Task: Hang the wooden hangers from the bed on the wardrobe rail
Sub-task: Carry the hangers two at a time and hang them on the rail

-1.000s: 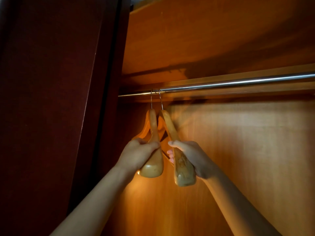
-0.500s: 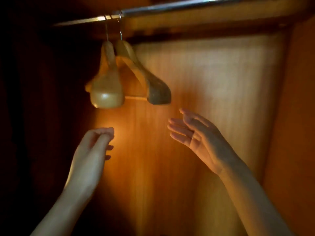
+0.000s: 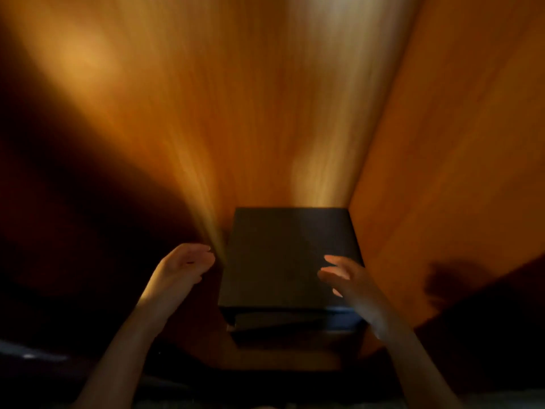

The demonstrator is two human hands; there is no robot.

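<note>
"Down at the foot of the wardrobe, entry one: your left hand (image 3: 182, 267), fingers loosely curled, holding nothing. Entry two: your right hand (image 3: 351, 278), fingers straight and a little spread, palm turned inward, likewise empty."

"And what lay under them?"

"Entry three: one flat-topped, matt black rectangular box (image 3: 283, 231). It was set against the orange-brown wooden back panel (image 3: 236, 113) and just beside the matching right side panel (image 3: 457, 172). Whether it touched that side panel could not be told. Tucked into the corner like that, it probably kept out of the way of whatever would hang above. Your hands hovered either side of its near edge, and no contact with it could be made out."

"The wooden hangers? The wardrobe rail?"

"Not entered. Neither showed in this view. You were facing downward and the picture was smeared, so their place could not be told."

"Why the empty hands?"

"A judgement only: relaxed, unloaded and held apart, they read as hands between carries. They looked free to take up any hangers waiting on the bed. How many those were, nothing in view said."
</note>
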